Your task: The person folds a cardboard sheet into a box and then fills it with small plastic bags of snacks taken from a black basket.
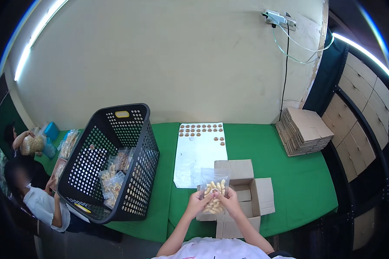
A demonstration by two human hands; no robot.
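Note:
Both my hands grip a clear plastic bag (213, 209) of pale, peanut-shaped snacks, held upright over the left part of an open cardboard box (263, 197). My left hand (196, 203) is closed on the bag's left side. On its right side, my right hand (230, 203) is closed too. The two thumbs meet at a small round sticker (215, 191) on the bag's front. Just behind the bag lies a white sheet (199, 166) with rows of round brown stickers, some spots bare.
A tall black basket (145, 172) with several filled bags (112, 183) stands at left. Flattened cardboard boxes (307, 125) are stacked at the table's right. Two people (45, 207) work beyond the basket. Green cloth (307, 190) covers the table; a cable (285, 73) hangs on the wall.

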